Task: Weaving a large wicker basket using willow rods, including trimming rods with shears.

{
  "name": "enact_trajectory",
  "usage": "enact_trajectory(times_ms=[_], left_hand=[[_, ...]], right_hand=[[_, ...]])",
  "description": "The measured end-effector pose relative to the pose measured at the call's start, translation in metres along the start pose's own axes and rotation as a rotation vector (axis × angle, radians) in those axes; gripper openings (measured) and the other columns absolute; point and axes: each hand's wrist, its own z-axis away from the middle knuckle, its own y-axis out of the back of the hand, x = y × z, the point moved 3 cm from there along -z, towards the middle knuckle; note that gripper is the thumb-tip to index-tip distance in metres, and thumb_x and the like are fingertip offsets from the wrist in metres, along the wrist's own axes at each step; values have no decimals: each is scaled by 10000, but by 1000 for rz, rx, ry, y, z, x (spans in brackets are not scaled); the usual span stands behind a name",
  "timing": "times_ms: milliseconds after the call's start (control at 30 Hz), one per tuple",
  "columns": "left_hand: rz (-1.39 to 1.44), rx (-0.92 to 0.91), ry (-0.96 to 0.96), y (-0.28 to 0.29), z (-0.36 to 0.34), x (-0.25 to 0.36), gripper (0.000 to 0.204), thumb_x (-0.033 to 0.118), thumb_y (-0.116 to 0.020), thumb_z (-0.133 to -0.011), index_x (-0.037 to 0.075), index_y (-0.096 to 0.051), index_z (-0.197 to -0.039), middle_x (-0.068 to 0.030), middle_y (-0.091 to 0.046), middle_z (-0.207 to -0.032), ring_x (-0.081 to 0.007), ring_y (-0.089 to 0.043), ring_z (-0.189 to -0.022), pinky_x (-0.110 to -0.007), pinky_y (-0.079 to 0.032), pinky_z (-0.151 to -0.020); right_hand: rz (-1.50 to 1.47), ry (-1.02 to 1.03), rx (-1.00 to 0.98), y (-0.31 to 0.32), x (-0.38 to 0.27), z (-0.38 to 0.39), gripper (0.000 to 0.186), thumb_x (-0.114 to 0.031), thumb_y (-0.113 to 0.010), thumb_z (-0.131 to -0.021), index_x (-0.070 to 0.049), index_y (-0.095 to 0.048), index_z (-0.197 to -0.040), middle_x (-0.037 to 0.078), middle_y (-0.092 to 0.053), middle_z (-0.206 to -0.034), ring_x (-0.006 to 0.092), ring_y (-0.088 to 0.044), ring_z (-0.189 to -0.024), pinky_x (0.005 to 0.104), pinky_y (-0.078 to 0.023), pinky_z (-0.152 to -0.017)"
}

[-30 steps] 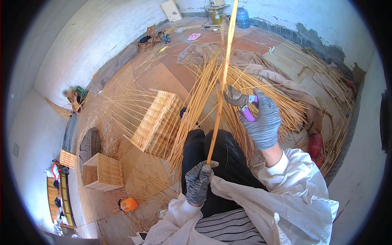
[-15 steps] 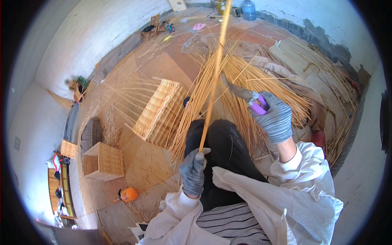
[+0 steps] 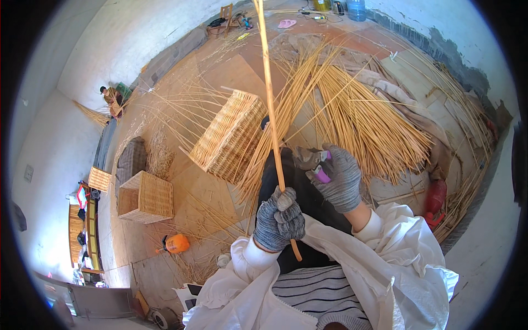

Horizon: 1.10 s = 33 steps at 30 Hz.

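My left hand (image 3: 279, 219), in a grey knit glove, is closed around a long peeled willow rod (image 3: 269, 88). The rod stands steeply up past the top of the view, and its lower end comes out below my fist. My right hand (image 3: 344, 180), gloved too, grips pruning shears (image 3: 309, 158) with purple handles. Their dark jaws point toward the rod and sit a little to its right, apart from it. Much of the handles is hidden by my fingers. Beyond my knees a big bundle of loose rods (image 3: 369, 124) spreads over the floor.
An unfinished woven basket (image 3: 228, 137) lies left of the bundle, its long stakes fanning out. Further left are a box-shaped basket (image 3: 154, 197), a smaller basket (image 3: 99, 179) and an orange object (image 3: 177, 243). Another person (image 3: 114, 101) sits by the far-left wall. A red object (image 3: 435, 197) lies at right.
My left hand has risen along the rod, whose lower end now shows below the fist. My right hand has brought the shears down and left, closer to the rod. The view has shifted slightly.
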Motion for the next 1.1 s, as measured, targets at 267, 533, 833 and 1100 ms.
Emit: enact_trajectory(times_ms=[267, 533, 833, 1100], left_hand=[[20, -63, 77, 0, -2, -9, 344, 421, -368, -983, 151, -505, -820, 56, -434, -526, -94, -401, -418, -269, -337, -422], [-14, -78, 35, -1, 1, -6, 349, 420, -358, -985, 153, -497, -809, 59, -420, -523, -86, -386, -414, -262, -326, -420], [-223, 86, -9, 10, 7, 10, 350, 430, -454, -953, 131, -501, -777, 66, -393, -485, -80, -397, -405, -240, -337, -420], [-929, 436, -197, 60, 21, 21, 423, 436, -528, -919, 20, -594, -885, 20, -456, -582, -62, -389, -460, -195, -323, -417]], right_hand=[[58, -53, -40, -16, 0, 7, 575, -278, -803, -609, -80, -575, -1099, 111, -611, -942, 309, -586, -877, 402, -466, -803], [-19, -22, -3, -13, -5, 9, 508, -177, -785, -607, -91, -588, -1068, 95, -625, -921, 285, -606, -859, 359, -491, -782], [-239, -205, 11, -8, -11, -9, 356, -165, -753, -689, -54, -609, -996, 82, -643, -814, 207, -623, -691, 311, -508, -651], [-1292, -493, -48, 4, -35, -92, 216, -174, -727, -790, -50, -571, -874, 19, -599, -688, 74, -553, -589, 220, -443, -514]])
